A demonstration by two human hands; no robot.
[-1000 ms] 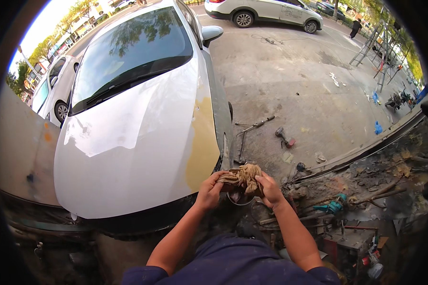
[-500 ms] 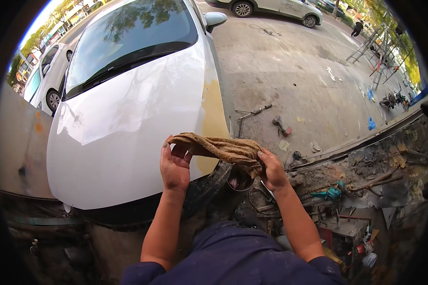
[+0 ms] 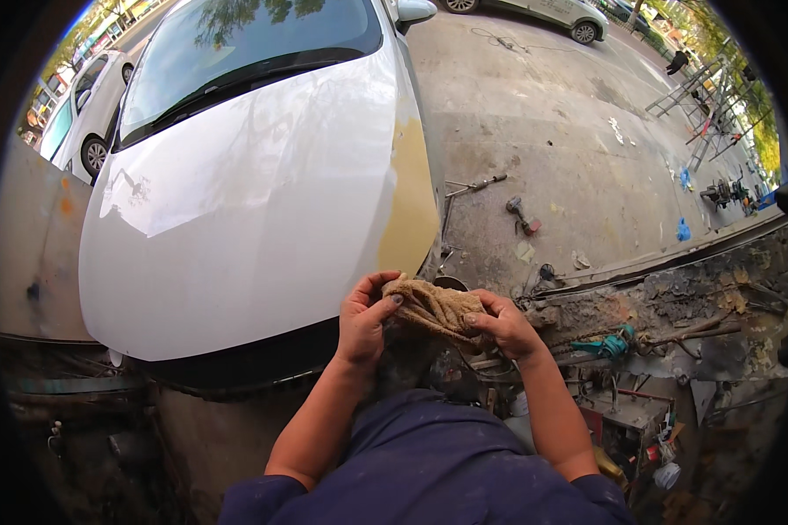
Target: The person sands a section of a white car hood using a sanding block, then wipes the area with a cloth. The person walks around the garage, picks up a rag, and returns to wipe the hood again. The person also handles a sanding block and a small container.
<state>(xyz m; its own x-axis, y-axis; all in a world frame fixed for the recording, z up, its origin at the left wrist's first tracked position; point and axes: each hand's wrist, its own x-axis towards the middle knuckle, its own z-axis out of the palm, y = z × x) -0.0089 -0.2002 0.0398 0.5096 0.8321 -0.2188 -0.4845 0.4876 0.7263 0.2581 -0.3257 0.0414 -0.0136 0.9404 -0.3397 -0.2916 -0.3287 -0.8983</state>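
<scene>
Bunched between my two hands is a brown cloth (image 3: 436,306), its folds running crosswise. My left hand (image 3: 365,317) grips its left end, thumb on top. With thumb and fingers, my right hand (image 3: 505,324) pinches the other end. Just beyond lies the front corner of a white car hood (image 3: 263,219). A patch of tan filler (image 3: 411,201) covers the hood's right edge. Behind the cloth the rim of a dark round container (image 3: 451,283) peeks out, mostly hidden.
On the concrete floor to the right lie a cordless power tool (image 3: 523,216) and a metal stand (image 3: 475,186). A cluttered bench ledge (image 3: 657,306) carries a teal tool (image 3: 610,343). Ladders (image 3: 700,96) stand far right, and another white car (image 3: 83,114) is parked at left.
My hands have come closer together and nearer my body, gathering the stretched cloth into a shorter bunch. The left hand has closed its fingers on it. The view has shifted slightly.
</scene>
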